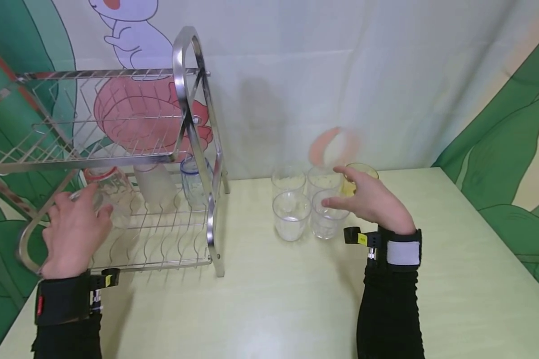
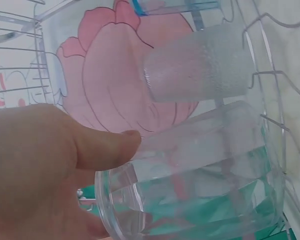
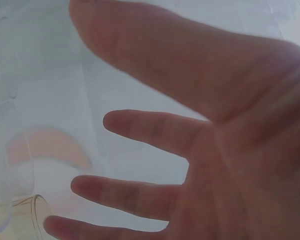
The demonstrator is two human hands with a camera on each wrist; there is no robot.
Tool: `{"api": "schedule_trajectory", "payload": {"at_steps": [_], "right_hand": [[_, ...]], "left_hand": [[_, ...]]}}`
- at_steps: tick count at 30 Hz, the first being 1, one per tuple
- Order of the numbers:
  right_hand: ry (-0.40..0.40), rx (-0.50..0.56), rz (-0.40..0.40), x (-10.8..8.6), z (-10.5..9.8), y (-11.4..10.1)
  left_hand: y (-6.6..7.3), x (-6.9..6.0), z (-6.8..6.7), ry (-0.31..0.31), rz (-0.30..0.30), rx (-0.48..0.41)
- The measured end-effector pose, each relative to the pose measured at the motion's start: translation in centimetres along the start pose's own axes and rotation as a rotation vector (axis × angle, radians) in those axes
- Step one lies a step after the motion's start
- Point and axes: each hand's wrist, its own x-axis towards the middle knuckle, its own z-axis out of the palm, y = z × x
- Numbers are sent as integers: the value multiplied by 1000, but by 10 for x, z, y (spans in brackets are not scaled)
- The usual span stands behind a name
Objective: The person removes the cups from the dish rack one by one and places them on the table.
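Note:
On the lower tier of the dish rack [image 1: 193,124], my left hand [image 1: 74,229] grips a clear glass [image 2: 205,175]. The left wrist view shows the thumb on the near end of that glass, while most of the fingers are hidden. A frosted glass [image 1: 154,187], a red-edged glass [image 1: 110,182] and a blue-edged glass [image 1: 195,182] stand in the same tier. My right hand [image 1: 375,202] is at the cluster of clear glasses [image 1: 292,219] on the table, fingers spread and grasping nothing. A yellow glass [image 1: 363,172] shows partly behind it.
The rack's upper wire tier [image 1: 117,119] hangs over the left hand's glasses. Its metal side frame [image 1: 212,219] separates them from the glasses on the pale table [image 1: 260,299]. A printed curtain [image 1: 386,89] runs along the table's back edge.

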Motion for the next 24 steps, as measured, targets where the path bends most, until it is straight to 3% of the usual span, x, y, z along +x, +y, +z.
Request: {"api": "schedule_trajectory", "payload": {"at_steps": [4,11,20,24], "right_hand": [[2,33,-11,-3,-3,-1],[35,11,-70,-10,-9,-6],[66,-5,-88,-21,-14,-13],[81,-2,-104,-26,-14,-16]], "left_hand": [[4,-2,-3,-11,5,-10],[14,-6,-11,-23,26,-25],[26,-10,-17,-45,50,-17],[30,-13,-20,-63,84,-28]]}}
